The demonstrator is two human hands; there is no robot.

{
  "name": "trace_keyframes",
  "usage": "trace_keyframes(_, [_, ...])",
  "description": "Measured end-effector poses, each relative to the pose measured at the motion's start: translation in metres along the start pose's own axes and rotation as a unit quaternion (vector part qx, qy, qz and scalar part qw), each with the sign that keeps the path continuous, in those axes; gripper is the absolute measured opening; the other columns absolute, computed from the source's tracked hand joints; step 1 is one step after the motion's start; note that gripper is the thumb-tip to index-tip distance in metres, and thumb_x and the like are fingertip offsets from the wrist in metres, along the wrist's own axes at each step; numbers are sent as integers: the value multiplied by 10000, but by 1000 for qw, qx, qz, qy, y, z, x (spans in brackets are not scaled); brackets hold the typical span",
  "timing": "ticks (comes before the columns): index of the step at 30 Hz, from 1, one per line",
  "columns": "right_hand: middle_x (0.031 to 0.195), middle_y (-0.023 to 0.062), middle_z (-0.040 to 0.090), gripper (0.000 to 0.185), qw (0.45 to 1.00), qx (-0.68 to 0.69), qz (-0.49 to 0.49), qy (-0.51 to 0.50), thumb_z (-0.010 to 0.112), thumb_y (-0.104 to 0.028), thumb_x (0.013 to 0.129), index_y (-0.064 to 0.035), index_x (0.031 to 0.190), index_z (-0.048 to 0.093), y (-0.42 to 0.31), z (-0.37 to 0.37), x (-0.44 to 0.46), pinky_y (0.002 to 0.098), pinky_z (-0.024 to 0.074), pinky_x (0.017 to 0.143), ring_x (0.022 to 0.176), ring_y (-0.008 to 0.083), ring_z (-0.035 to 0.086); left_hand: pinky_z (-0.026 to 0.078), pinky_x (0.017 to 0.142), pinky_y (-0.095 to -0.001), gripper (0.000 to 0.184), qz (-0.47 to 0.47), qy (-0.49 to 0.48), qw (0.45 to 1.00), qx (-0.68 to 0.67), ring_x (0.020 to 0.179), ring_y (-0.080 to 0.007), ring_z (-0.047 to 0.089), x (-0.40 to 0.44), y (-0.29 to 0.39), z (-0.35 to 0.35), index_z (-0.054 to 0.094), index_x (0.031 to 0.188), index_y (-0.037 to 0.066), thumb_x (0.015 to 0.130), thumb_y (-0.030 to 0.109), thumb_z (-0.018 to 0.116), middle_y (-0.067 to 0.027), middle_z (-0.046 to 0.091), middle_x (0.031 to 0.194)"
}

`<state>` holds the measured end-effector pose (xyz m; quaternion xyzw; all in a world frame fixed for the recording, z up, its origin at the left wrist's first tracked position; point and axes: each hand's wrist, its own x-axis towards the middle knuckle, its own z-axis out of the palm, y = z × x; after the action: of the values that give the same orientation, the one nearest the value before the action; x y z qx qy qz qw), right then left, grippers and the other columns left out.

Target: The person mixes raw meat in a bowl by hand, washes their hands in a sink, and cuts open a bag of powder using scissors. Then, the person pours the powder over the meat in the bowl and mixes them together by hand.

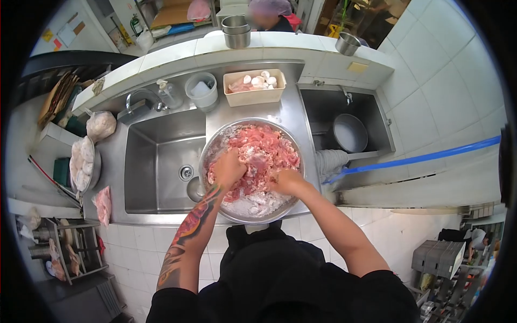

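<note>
Meat [259, 141], raw, pink, cut in pieces: all of it we're working sits in the big metal bowl [253, 220]. White powder [257, 205] lies thick at the bowl's near side, more dusted over the pieces. Our left hand [230, 168] is in the bowl, left of its middle, fingers curled down into the pieces. Our right hand [288, 182] is in at the bowl's right side, fingers sunk in. Fingertips are buried on both, so we can't tell how wide they stand or whether they grip anything.

Around the bowl: it stands on the steel tabletop [295, 121]. Just left of it we have a small metal cup [195, 189], and a sink [156, 183] on that side too. Beyond the bowl, a beige tub [254, 98] holds more meat and round white pieces; a plastic bucket [202, 102] and a soap bottle [169, 96] are beyond it to the left. Well left of the bowl, a bag of pink stuff [102, 205]; contents we can't confirm. Right of the bowl, a second sink [318, 107] with a round pot [350, 134] inside, plus a blue hose [420, 160].
</note>
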<state>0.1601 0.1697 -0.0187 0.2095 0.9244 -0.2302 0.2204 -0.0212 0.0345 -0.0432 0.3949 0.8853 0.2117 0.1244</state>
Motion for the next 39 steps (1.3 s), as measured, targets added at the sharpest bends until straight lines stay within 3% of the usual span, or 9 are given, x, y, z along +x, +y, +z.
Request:
trace_keyframes(6, [1026, 211, 695, 386, 985, 22, -55, 160, 570, -425, 939, -82, 1051, 706, 0, -45, -10, 472, 525, 880, 1001, 388, 657, 532, 728, -501, 437, 106, 201, 970, -89, 784, -416, 660, -20, -11, 17, 650, 1217, 70, 783, 116, 628, -200, 685, 854])
trace_keyframes(8, [1036, 212, 693, 372, 978, 49, -82, 184, 576, -411, 944, -85, 1065, 708, 8, -47, -2, 468, 522, 884, 1008, 394, 650, 523, 798, -495, 524, -82, -100, 944, -305, 845, -406, 662, -22, -14, 3, 591, 1330, 96, 808, 114, 632, -199, 689, 914])
trace_keyframes(16, [1142, 216, 679, 433, 888, 183, -156, 391, 624, -360, 942, -99, 1287, 626, 58, -3, 61, 427, 500, 952, 1084, 367, 633, 477, 971, -442, 769, 12, -63, 990, -122, 1111, -379, 636, -39, -35, -40, 413, 1471, 60, 801, 248, 741, -278, 616, 1190])
trace_keyframes(22, [1418, 178, 537, 613, 902, 400, 44, 154, 476, -509, 1005, -48, 1408, 513, 59, -1, 106, 398, 415, 1075, 1297, 290, 521, 480, 1008, -424, 1080, 25, -85, 992, -93, 1105, -504, 599, -78, -19, 8, 280, 1489, -46, 661, 308, 878, -439, 132, 1499])
trace_keyframes(25, [1513, 119, 449, 760, 690, 707, 136, -69, 429, -642, 974, -63, 1465, 466, 59, 11, 150, 431, 346, 1120, 1382, 257, 416, 522, 950, -415, 1116, -45, -124, 989, -66, 1091, -517, 602, -84, -2, 21, 267, 1471, -92, 635, 303, 891, -472, -19, 1505])
trace_keyframes(27, [1507, 117, 457, 750, 698, 696, 116, -121, 433, -640, 973, -71, 1461, 473, 51, 9, 158, 429, 355, 1114, 1378, 255, 421, 545, 900, -425, 1097, -61, -124, 990, -28, 1041, -519, 619, -80, 0, 37, 240, 1449, -160, 657, 282, 857, -464, -102, 1503])
trace_keyframes(34, [1485, 114, 483, 715, 830, 531, 42, -164, 445, -634, 972, -101, 1446, 500, 69, 19, 171, 422, 384, 1096, 1364, 245, 439, 482, 1008, -409, 802, -132, 86, 984, -80, 970, -439, 670, -65, 0, 100, 448, 1323, -192, 715, 226, 765, -393, 582, 1200])
trace_keyframes(37, [1476, 112, 494, 700, 878, 464, -5, -114, 451, -631, 972, -114, 1440, 511, 80, 31, 170, 419, 397, 1088, 1358, 241, 447, 236, 1198, -368, 731, -203, -163, 957, -132, 1135, -423, 613, -54, -32, 131, 507, 1332, -119, 752, 252, 752, -364, 617, 1169])
trace_keyframes(39, [1373, 114, 592, 650, 886, 455, -22, -83, 587, -557, 929, -110, 1399, 552, 55, 15, 142, 402, 467, 1014, 1249, 241, 555, 61, 1224, -350, 779, 42, -69, 994, -71, 1248, -431, 531, -50, -72, 178, 469, 1396, -62, 758, 273, 764, -338, 533, 1323])
